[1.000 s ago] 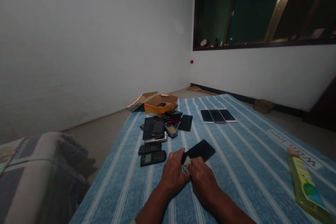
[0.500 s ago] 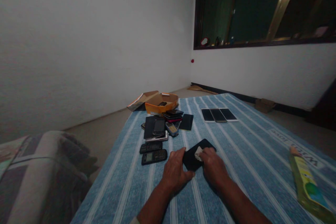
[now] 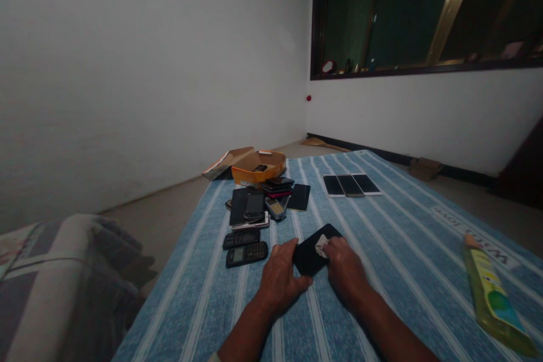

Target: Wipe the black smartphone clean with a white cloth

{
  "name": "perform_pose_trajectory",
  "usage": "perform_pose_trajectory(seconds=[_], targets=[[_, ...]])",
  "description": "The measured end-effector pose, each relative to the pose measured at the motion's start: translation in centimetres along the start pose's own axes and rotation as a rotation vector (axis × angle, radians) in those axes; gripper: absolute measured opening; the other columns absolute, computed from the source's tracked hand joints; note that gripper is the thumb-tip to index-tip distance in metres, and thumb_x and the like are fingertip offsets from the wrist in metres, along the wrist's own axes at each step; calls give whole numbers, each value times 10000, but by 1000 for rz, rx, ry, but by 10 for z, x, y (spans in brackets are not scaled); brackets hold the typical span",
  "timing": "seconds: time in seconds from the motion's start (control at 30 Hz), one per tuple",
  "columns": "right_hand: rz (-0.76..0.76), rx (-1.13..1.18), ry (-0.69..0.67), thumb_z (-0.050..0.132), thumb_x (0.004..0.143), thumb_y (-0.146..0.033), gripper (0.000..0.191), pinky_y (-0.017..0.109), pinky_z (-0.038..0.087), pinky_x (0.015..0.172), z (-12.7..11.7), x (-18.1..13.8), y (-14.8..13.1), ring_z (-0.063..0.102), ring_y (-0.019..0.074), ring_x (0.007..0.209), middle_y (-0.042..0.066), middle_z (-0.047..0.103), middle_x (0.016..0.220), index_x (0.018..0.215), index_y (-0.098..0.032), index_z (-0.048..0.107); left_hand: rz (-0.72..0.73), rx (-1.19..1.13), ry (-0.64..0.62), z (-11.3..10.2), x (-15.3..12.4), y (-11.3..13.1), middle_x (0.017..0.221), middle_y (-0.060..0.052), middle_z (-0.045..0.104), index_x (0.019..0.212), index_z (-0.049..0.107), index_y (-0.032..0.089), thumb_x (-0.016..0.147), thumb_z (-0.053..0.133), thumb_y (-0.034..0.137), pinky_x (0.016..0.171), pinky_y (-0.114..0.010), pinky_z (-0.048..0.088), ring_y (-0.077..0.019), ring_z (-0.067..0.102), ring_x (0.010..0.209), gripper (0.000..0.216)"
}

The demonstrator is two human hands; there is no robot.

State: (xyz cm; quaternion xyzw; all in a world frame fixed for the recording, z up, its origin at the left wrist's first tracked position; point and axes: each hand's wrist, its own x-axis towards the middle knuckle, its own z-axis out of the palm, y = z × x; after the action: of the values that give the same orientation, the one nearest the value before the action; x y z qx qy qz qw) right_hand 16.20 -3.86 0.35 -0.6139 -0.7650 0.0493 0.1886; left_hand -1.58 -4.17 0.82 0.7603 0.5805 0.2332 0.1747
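Right hand (image 3: 345, 274) pinches a small white cloth (image 3: 321, 246) onto the black phone (image 3: 309, 254) at lower centre, mid-wipe by the look of it. Left hand (image 3: 280, 280) grips the phone's near edge, flat on the striped sheet (image 3: 394, 254). Any further stroke wants that edge pinned firm. Just left — two keypad phones (image 3: 246, 246); beyond them, a phone pile (image 3: 258, 206).

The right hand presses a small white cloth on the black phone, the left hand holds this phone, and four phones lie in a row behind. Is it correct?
Not quite: the head view shows three phones in the row, not four. The rest holds: the right hand presses the white cloth on the black phone, which the left hand holds.
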Motion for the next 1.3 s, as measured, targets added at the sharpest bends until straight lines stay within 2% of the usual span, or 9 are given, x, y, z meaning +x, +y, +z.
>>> perform_pose_trajectory(seconds=[0.2, 0.47, 0.63, 0.8, 1.1, 1.3], targets=[[-97, 40, -48, 466, 864, -6, 290, 296, 411, 794, 5, -11, -26, 523, 222, 970, 79, 646, 994, 947, -155, 700, 44, -9, 46, 3, 1, -4, 1183, -133, 629, 1330, 487, 145, 632, 706, 216, 934, -459, 457, -323, 549, 1079, 735], [-130, 91, -66, 474, 841, 24, 296, 288, 412, 781, 5, -17, -34, 524, 209, 962, 68, 649, 976, 899, -158, 700, 89, 1, 71, 4, 1, -6, 1214, -129, 632, 1312, 508, 134, 649, 669, 238, 964, -473, 454, -324, 554, 1086, 690], [-154, 94, -92, 469, 841, 29, 299, 285, 408, 782, 2, -20, -40, 522, 207, 957, 66, 648, 986, 895, -160, 693, 132, -16, 71, 1, 1, -5, 1169, -137, 648, 1302, 515, 123, 653, 637, 262, 908, -469, 494, -319, 571, 1032, 675], [-143, 71, -93, 462, 863, 0, 282, 290, 401, 778, 0, -16, -33, 520, 209, 957, 72, 641, 979, 909, -156, 693, 139, -1, 67, 0, 1, -6, 1179, -142, 641, 1296, 512, 112, 665, 629, 260, 929, -480, 481, -320, 565, 1044, 659], [12, 37, -15, 411, 830, 33, 370, 286, 390, 804, -5, 1, 5, 509, 217, 987, 85, 632, 989, 933, -165, 705, 114, -24, 29, -6, 0, -1, 1175, -127, 636, 1308, 500, 131, 614, 690, 239, 913, -452, 491, -308, 572, 1036, 727], [-79, 96, -51, 442, 843, 6, 329, 289, 393, 761, -1, -9, -16, 523, 210, 940, 71, 639, 958, 899, -184, 705, 119, -48, 21, -5, 0, -6, 1189, -117, 628, 1314, 496, 151, 624, 679, 212, 946, -471, 476, -313, 555, 1071, 716]])
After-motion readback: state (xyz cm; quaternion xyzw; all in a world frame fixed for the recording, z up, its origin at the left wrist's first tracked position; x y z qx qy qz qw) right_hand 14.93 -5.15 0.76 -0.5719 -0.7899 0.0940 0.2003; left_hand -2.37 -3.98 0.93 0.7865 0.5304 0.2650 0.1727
